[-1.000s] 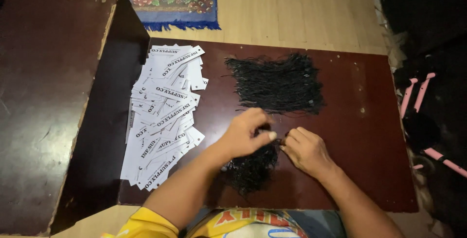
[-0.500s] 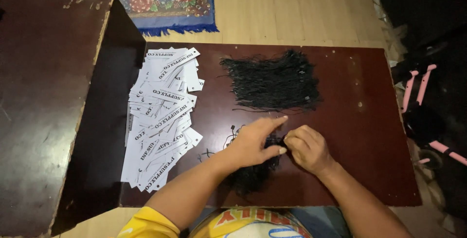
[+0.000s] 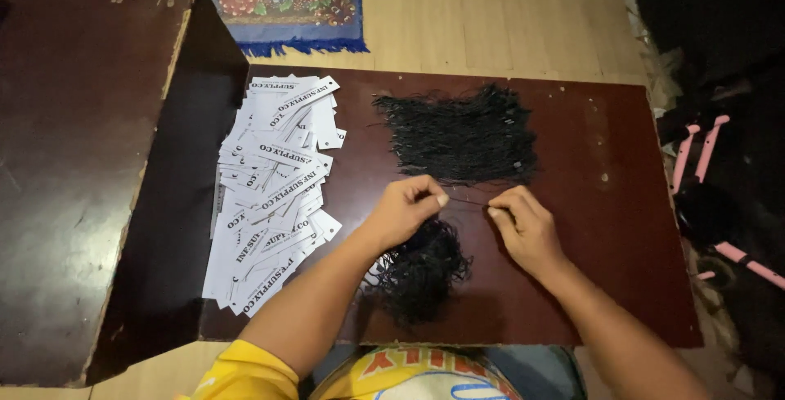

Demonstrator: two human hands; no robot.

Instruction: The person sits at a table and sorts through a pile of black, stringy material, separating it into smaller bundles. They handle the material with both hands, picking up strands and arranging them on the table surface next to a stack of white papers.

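A thin black string (image 3: pixel 468 200) is being pinched taut between left hand (image 3: pixel 402 210) and right hand (image 3: pixel 527 226), both grips closed on its ends, above the dark counter (image 3: pixel 605 204). String bundle (image 3: pixel 421 269) at 6 o'clock; larger pile (image 3: pixel 458 134) at 12; white tags (image 3: pixel 270 187) at 9.

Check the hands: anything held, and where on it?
A thin black string, stretched between the left hand and right hand, each pinching one end at the fingertips.

A heap of white rectangular paper tags (image 3: pixel 274 187) with black print lies on the dark table's (image 3: pixel 605 228) left side.
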